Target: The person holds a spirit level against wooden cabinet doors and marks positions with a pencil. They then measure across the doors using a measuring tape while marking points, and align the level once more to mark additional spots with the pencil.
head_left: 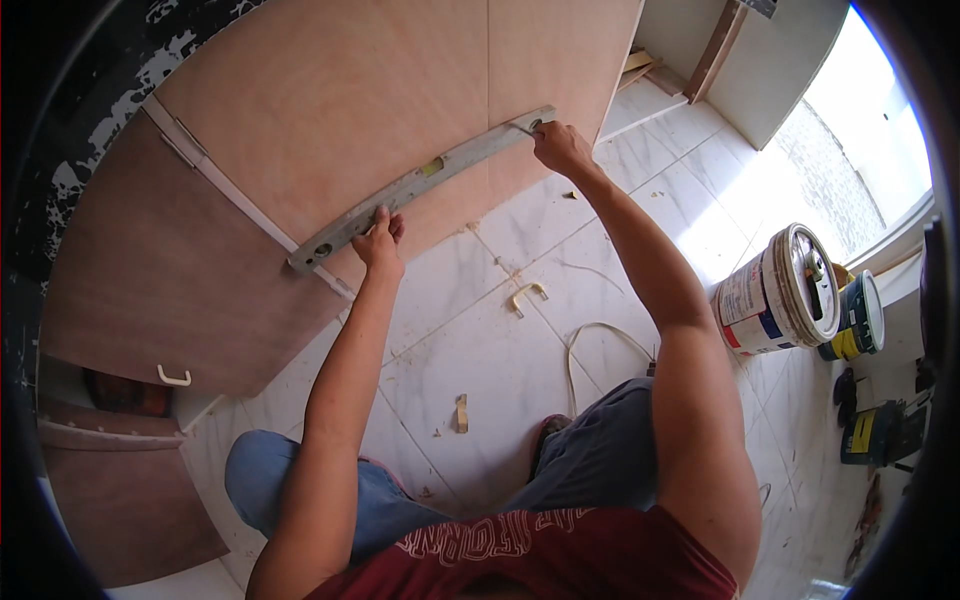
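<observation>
- The spirit level (pixel 400 190) lies slantwise in this view over the pale wood panel (pixel 330 90), running from just beyond the left hand (pixel 378 243) up to the right hand (pixel 563 148).
- The left hand is clamped on the level's lower edge, thumb on the face and fingers bent below. Even, light pressure there should hold the bar flat without tipping it.
- The right hand is curled at the upper end, beside the end hole. A thin thing seems to poke out from its fingers, perhaps a pencil or a wire; too small to be sure, and whether they also clamp the bar I cannot tell.
- The vial (pixel 432 167) sits between the two hands, uncovered. It is best read square-on, with both thumbs well clear.
- Beyond the left hand, the bar's lower end reaches the pale strip (pixel 235 200) beside the brown panel (pixel 140 270); a raised edge there could rock it, so check contact along its whole length.
- Nearer the body than the right hand, a loose handle (pixel 528 296) and a cable (pixel 590 328) lie on the tiled floor (pixel 430 350); feet should avoid them.
</observation>
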`<action>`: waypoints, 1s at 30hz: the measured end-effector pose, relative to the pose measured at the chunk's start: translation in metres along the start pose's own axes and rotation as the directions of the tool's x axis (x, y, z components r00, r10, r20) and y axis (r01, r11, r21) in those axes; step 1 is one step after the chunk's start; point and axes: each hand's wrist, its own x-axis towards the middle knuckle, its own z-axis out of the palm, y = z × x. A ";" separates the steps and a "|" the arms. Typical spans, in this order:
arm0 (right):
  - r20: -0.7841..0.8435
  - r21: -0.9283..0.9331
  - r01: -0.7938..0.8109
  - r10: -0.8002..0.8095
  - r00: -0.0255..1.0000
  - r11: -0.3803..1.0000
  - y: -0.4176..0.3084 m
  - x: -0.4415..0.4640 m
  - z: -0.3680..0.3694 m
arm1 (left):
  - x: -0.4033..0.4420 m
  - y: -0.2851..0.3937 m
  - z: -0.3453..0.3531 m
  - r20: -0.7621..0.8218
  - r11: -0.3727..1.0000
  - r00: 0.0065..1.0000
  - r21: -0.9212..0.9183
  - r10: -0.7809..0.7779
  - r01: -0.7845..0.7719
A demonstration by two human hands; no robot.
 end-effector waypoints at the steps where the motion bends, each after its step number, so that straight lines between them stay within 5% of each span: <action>1: -0.004 0.017 -0.001 0.001 1.000 1.000 -0.004 -0.002 -0.003 | -0.003 0.000 0.001 0.000 1.000 1.000 -0.003 0.013 -0.013; 9: 0.021 0.169 -0.018 0.014 1.000 0.985 -0.029 -0.028 0.031 | 0.003 -0.002 -0.002 -0.001 1.000 1.000 0.021 -0.004 0.004; 10: -0.042 0.138 0.064 -0.059 0.997 0.988 -0.030 -0.030 0.041 | 0.005 -0.004 -0.002 -0.001 1.000 1.000 0.019 0.000 0.000; 19: 0.032 0.103 -0.051 0.048 0.998 0.993 -0.058 -0.027 0.048 | 0.004 -0.004 -0.001 -0.023 1.000 1.000 0.025 0.013 -0.013; 22: -0.048 0.112 0.030 -0.025 0.999 0.993 -0.075 -0.042 0.048 | 0.001 -0.004 0.001 -0.036 1.000 0.999 0.012 0.025 -0.024; 30: 0.073 0.076 0.151 -0.157 0.985 0.986 -0.093 -0.062 0.043 | 0.001 -0.004 0.000 -0.003 1.000 1.000 0.002 0.027 -0.027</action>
